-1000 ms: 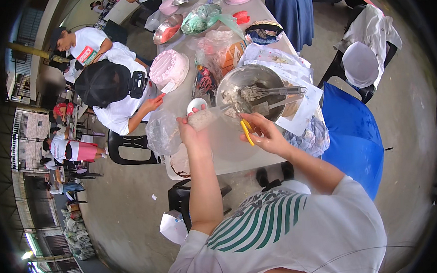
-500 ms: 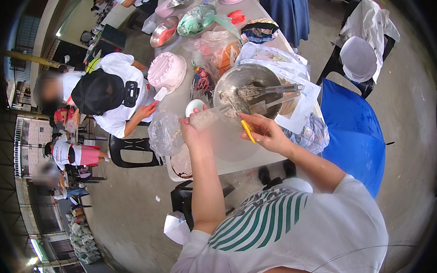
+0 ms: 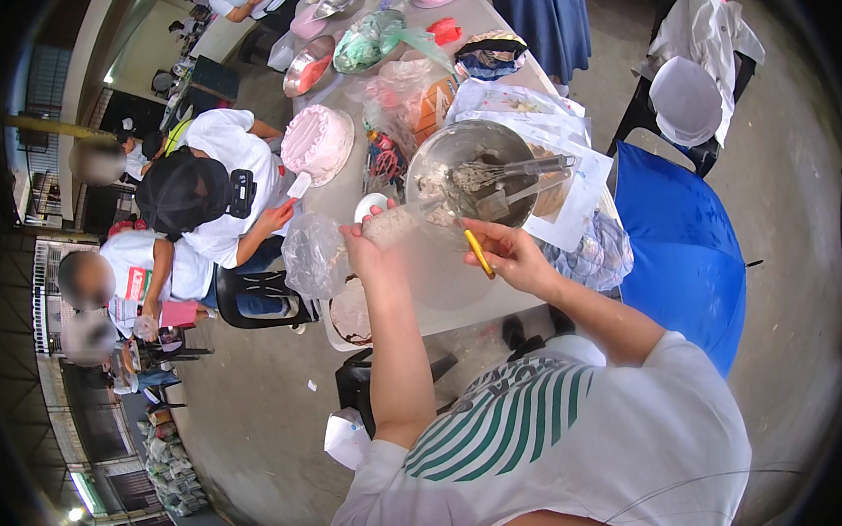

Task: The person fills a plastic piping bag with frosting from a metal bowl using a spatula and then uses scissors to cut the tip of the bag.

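Over the near part of the table, my left hand (image 3: 368, 254) is closed on a clear plastic piping bag (image 3: 392, 225) with pale, beige-white cream inside. Its narrow end points right, toward a steel mixing bowl (image 3: 423, 149). Just below the bowl's rim, my right hand (image 3: 514, 258) pinches a slim yellow tool (image 3: 479, 252) between thumb and fingers; its exact kind is not clear. Remains of cream coat the bowl, where a wire whisk (image 3: 511, 170) and a spatula (image 3: 518, 197) lean with handles to the right. A small white round piece (image 3: 370, 207) lies beyond my left hand.
A crumpled clear plastic bag (image 3: 314, 256) and a frosted cake (image 3: 350, 314) are left of my left arm. Farther off stands a pink cake (image 3: 318, 143), beside a co-worker (image 3: 217, 183) holding a white spatula. Papers (image 3: 569, 184) border the bowl; an open blue umbrella (image 3: 677, 250) stands right.
My hands keep nearly the same pose, with the bag and yellow tool still held. At the left, another person in white has come into fuller view behind the co-worker.
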The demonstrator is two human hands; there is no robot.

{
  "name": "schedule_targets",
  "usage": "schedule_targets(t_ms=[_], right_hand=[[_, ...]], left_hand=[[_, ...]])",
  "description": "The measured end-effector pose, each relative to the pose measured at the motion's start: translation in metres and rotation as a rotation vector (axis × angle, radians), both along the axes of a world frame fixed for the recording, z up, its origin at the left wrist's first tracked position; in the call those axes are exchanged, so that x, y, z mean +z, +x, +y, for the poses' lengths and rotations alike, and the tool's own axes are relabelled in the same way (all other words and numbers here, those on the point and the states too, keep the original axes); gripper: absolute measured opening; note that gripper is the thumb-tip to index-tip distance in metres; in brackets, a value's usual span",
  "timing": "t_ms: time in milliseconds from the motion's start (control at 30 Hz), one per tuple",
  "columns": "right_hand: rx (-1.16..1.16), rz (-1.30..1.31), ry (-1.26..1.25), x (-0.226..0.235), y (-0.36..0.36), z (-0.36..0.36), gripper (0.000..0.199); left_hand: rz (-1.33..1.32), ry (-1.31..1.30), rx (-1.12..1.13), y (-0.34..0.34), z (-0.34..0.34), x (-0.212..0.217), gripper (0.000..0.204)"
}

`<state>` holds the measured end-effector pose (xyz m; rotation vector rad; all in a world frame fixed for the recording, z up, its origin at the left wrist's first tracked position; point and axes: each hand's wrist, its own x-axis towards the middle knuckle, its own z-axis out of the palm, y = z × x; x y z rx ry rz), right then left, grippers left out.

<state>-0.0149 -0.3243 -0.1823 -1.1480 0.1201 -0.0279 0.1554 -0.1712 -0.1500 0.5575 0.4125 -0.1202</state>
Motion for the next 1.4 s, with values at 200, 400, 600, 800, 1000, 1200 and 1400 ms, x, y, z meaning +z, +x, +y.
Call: schedule_targets(t_ms=[200,400,600,800,1000,1200,1400], right_hand=[[-0.06,-0.212,-0.632,-0.015,-0.024,-0.012,0.048],[0.127,-0.182,-1.38,-0.056,-0.026,-0.001,0.028],[0.226,-0.261,-1.738,-0.081,-0.015,0.012,0.016],[0.382,-0.211,-1.847,-0.082,-0.015,0.01,0.013],[0.468,-0.051,-1.67,-0.051,-0.019,0.001,0.018],[0.159,-0.393,-1.805,-0.103,-0.024,0.013,0.031],[0.392,0.023,-1.829,-0.089,0.012,0.037,0.031]], left_hand=[[-0.016,0.129,0.032,0.011,-0.012,0.006,0.045],[-0.298,0.375,-0.076,0.019,-0.018,0.009,0.043],[-0.37,0.631,-0.089,0.017,-0.033,0.02,0.047],[-0.502,0.688,-0.089,0.023,-0.031,0.01,0.048],[-0.409,0.627,-0.108,0.019,-0.031,0.018,0.046],[-0.213,0.343,-0.106,0.021,-0.021,0.029,0.043],[-0.242,0.254,-0.137,0.017,0.004,0.06,0.042]])
